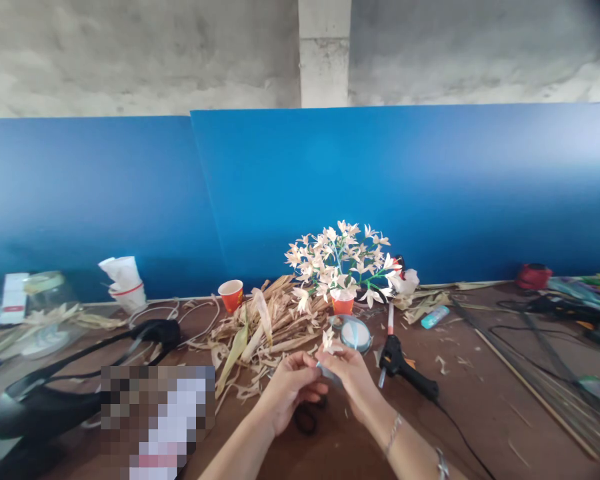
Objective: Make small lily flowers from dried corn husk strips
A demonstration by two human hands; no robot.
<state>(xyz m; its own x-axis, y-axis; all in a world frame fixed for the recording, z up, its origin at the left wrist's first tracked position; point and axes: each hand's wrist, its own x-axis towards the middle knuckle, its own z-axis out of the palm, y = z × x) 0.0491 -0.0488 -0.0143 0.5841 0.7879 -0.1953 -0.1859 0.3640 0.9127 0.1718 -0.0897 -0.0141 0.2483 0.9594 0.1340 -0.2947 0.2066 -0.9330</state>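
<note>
My left hand (pixel 286 389) and my right hand (pixel 353 378) meet above the brown table (pixel 480 407), fingers pinched together on a small pale husk flower (pixel 329 340) and a thin light strip. Just behind my right hand lies a roll of pale tape (pixel 356 333). A black hot glue gun (pixel 403 367) lies to the right of my right hand, its cord running toward me. Black scissors (pixel 306 419) lie under my hands. Behind them, a bouquet of cream flowers (pixel 340 263) stands in an orange cup (pixel 343 306).
A heap of dried corn husks (pixel 260 327) lies left of the bouquet, with an orange paper cup (pixel 231 295) and stacked white cups (pixel 125 280) further left. A black bag (pixel 45 400) sits at the left. Thin sticks and wires (pixel 545 373) cover the right side. Blue panels back the table.
</note>
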